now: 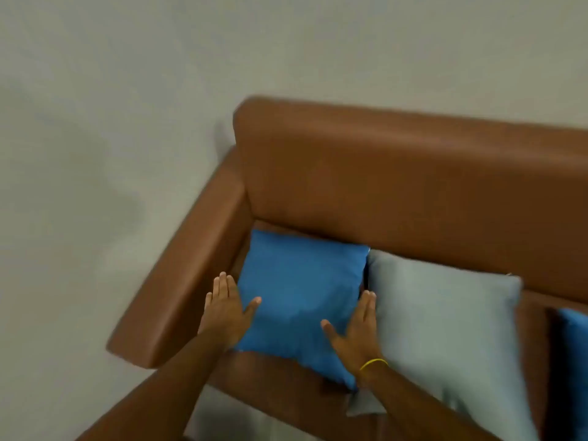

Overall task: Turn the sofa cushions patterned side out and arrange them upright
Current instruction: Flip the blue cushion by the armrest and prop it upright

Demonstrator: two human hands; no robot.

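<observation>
A plain blue cushion (299, 291) lies flat on the seat in the left corner of a brown leather sofa (397, 173). My left hand (227, 310) rests flat against its left edge, fingers straight and thumb on the fabric. My right hand (356, 329), with a yellow band at the wrist, lies flat against its right edge. Neither hand grips anything. A pale grey cushion (445, 332) lies beside it on the right, touching it. The edge of another blue cushion (574, 361) shows at the far right. No pattern is visible on any cushion.
The sofa's left armrest (184, 281) runs just left of my left hand. The backrest stands behind the cushions. A plain light wall (127, 90) fills the left and top. A strip of light floor (229, 418) shows below the seat front.
</observation>
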